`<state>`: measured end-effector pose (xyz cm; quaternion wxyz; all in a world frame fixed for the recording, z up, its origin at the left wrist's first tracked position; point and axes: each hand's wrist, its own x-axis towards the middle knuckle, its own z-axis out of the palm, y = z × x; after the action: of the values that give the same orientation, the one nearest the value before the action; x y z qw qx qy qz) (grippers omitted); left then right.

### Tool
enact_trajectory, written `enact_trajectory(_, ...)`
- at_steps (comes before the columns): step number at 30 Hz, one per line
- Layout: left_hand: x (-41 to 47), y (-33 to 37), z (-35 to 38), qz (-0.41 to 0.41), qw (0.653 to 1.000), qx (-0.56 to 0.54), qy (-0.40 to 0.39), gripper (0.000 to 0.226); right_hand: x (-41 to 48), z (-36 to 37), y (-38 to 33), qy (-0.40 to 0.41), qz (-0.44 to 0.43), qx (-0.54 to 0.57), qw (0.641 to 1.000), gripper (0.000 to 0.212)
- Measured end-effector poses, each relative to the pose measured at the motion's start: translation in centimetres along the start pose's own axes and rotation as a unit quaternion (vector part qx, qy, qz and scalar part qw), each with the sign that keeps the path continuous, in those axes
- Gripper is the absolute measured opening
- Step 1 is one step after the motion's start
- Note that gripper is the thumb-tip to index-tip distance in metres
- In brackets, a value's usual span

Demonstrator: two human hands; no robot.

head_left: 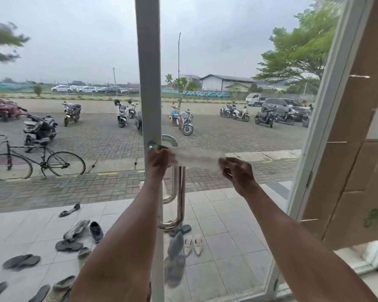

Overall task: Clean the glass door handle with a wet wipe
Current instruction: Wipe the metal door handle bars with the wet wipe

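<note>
A chrome D-shaped door handle [180,192] is fixed to the glass door beside the white vertical frame [148,83]. A white wet wipe [198,159] is stretched flat in front of the handle's upper part. My left hand [158,160] pinches the wipe's left end, right at the handle's top bend. My right hand [238,172] pinches the wipe's right end, out to the right of the handle. The wipe hides a short piece of the handle bar.
Stacked cardboard boxes [358,160] lean against the window frame on the right. Through the glass lie several shoes and sandals [81,231] on the tiled porch, with a bicycle [31,162] and parked motorbikes beyond.
</note>
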<state>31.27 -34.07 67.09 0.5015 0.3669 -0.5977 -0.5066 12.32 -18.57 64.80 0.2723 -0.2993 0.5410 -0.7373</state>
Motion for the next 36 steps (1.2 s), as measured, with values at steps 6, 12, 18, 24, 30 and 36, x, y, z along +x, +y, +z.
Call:
enact_trajectory(6, 1.7, 1.4, -2.7, -0.039, 0.998, -0.05, -0.007, 0.024, 2.1, 2.9, -1.7, 0.027, 0.001, 0.003, 1.0, 0.012)
enact_trajectory(12, 2.6, 2.5, -3.3, -0.09, 0.988, -0.002, -0.124, 0.017, 3.6, 7.4, -3.1, 0.031, -0.026, -0.133, 0.99, 0.018)
enact_trajectory(18, 3.0, 3.3, -3.3, -0.1, 0.986, -0.01, -0.131, 0.013, 3.2, 11.3, -5.0, -0.027, -0.054, -0.182, 0.981, 0.016)
enact_trajectory(24, 2.4, 4.8, -3.1, -0.114, 0.976, -0.041, -0.183, 0.02, 2.0, 13.7, -5.5, -0.133, -0.112, -0.262, 0.949, 0.026)
enact_trajectory(30, 2.6, 5.1, -3.1, -0.115, 0.969, -0.089, -0.2, 0.033, 1.4, 14.3, -5.6, -0.147, -0.174, -0.34, 0.913, 0.042)
enact_trajectory(36, 3.4, 4.3, -3.5, -0.067, 0.989, -0.086, -0.097, 0.026, 2.1, 13.6, -5.6, -0.065, -0.15, -0.162, 0.973, 0.036)
